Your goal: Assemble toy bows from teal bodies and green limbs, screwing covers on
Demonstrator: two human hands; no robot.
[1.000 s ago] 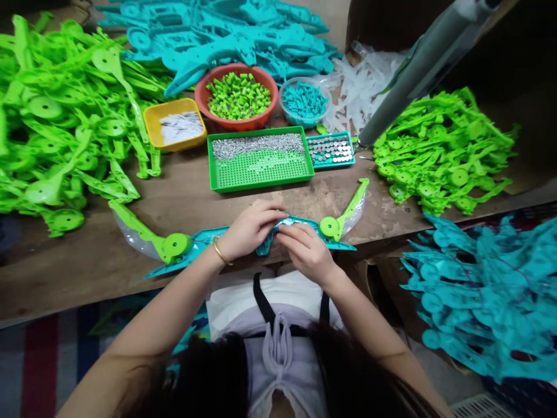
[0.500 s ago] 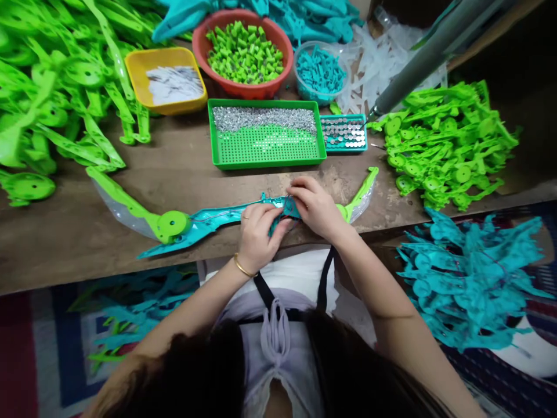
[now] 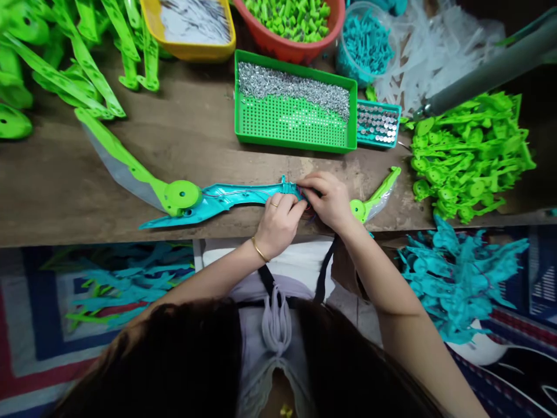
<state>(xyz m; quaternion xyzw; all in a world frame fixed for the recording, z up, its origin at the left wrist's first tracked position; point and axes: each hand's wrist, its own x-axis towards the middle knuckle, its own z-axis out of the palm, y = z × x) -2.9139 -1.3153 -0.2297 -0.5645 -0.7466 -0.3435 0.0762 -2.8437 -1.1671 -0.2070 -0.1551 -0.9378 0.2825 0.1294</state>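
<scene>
A teal bow-shaped plastic shell (image 3: 237, 194) lies along the table's front edge, its hollow side up, with a thin wire running inside. A green limb (image 3: 126, 165) with a round hub is joined at its left end, and a shorter green limb (image 3: 378, 194) shows at the right. My left hand (image 3: 281, 223) rests on the middle of the shell, fingers bent and pressed together at the wires. My right hand (image 3: 328, 200) is just right of it, fingertips pinched around thin red and dark wires (image 3: 308, 210). Both sets of fingertips nearly meet; the exact grip is partly hidden.
A green tray (image 3: 296, 130) of small screws and a small teal tray (image 3: 378, 125) of metal discs stand behind the shell. Farther back are yellow (image 3: 189, 51) and red (image 3: 289, 51) bowls. Green parts (image 3: 470, 157) lie at the right; teal parts (image 3: 461, 278) are piled below the edge.
The view has shifted and tilted, so the trays sit farther right and higher. The fingers of my left hand have drawn closer together over the shell; my right hand stays at the wires.
</scene>
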